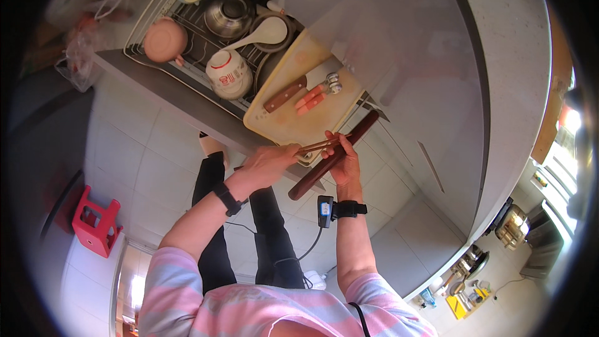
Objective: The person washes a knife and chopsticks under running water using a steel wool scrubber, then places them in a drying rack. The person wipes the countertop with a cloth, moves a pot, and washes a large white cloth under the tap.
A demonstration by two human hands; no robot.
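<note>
My right hand (345, 161) grips a dark wooden rolling pin (314, 177), which slants across in front of the open drawer. A few thin wooden chopsticks (318, 146) run between my hands; my left hand (271, 164) is closed around one end. Their other ends lie at the right hand's fingers, against the rolling pin. Just beyond both hands, a yellow-edged cutting board (276, 126) rests in the drawer. On it lie a knife with a brown wooden handle (286, 94) and spoons with orange handles (310, 103).
The drawer's front panel (187, 96) stands pulled out. Its wire rack holds a patterned white bowl (229, 77), a pink cup (164, 41), a steel bowl (227, 16) and a white ladle (266, 32). A red plastic stool (97, 222) stands left; a grey countertop (510, 79) curves along the right.
</note>
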